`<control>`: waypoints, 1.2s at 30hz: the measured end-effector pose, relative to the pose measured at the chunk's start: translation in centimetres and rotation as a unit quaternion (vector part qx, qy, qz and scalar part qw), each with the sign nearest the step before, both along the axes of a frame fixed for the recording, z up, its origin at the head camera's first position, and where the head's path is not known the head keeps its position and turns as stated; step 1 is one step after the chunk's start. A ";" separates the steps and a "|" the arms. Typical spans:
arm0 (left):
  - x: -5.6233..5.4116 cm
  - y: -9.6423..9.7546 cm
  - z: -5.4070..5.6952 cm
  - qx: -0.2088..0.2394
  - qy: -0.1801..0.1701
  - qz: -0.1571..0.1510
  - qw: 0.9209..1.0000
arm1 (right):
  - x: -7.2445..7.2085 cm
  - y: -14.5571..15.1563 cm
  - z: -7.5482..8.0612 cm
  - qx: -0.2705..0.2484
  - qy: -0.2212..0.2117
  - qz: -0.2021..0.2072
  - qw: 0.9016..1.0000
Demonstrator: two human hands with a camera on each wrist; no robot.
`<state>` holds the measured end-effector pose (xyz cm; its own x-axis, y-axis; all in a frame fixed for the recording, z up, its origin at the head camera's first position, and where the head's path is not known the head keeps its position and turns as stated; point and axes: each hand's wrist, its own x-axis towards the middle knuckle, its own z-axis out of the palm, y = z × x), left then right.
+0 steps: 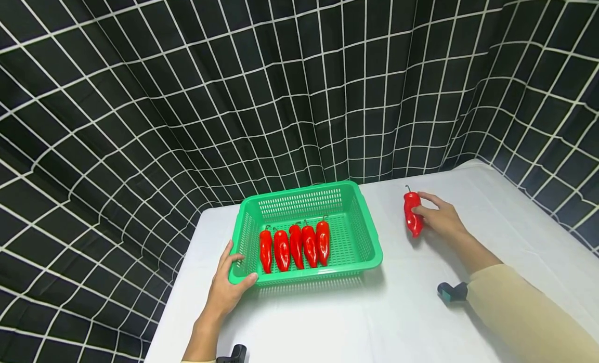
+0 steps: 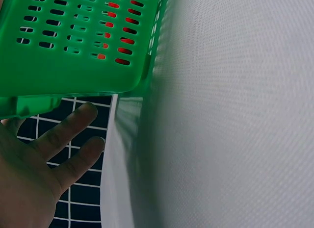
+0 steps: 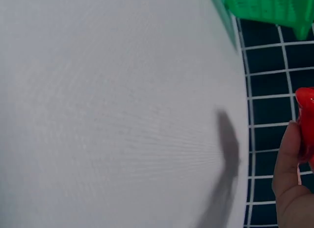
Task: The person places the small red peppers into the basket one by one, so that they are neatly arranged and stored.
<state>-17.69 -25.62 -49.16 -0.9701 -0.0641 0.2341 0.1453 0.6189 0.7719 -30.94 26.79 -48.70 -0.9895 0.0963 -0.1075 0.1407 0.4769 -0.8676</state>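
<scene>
My right hand (image 1: 442, 217) pinches a red pepper (image 1: 412, 213) with a thin dark stem between thumb and fingers, to the right of the green plastic basket (image 1: 370, 233). In the right wrist view the pepper (image 3: 307, 122) is cut off by the frame edge. My left hand (image 1: 228, 285) grips the basket's near left corner, thumb over the front rim and a finger reaching inside. Inside the basket several red peppers (image 1: 296, 246) lie side by side in a row, stems pointing away from me.
A white cloth (image 1: 318, 321) covers the table under the basket. Dark curtains (image 1: 299, 92) with a white grid stand behind the table and along both sides. A dark wrist device (image 1: 452, 292) juts from my right sleeve, close over the cloth.
</scene>
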 end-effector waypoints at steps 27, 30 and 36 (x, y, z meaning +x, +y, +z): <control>0.0 0.0 -0.3 0.002 0.002 -0.004 1.000 | 4.5 -3.1 5.6 -0.129 0.057 0.026 0.990; 0.0 0.0 -0.2 0.003 0.003 -0.003 1.000 | 4.8 -3.6 6.2 -0.134 0.064 0.036 0.988; 0.1 0.0 -0.2 0.001 0.004 -0.001 1.000 | 5.2 -4.7 6.8 -0.149 0.075 0.055 0.984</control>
<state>-17.63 -25.65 -49.35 -0.9681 -0.0631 0.2423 0.1528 0.6178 0.7713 -25.70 22.07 -41.88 -0.9990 -0.0268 0.0344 -0.0391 0.2038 -0.9782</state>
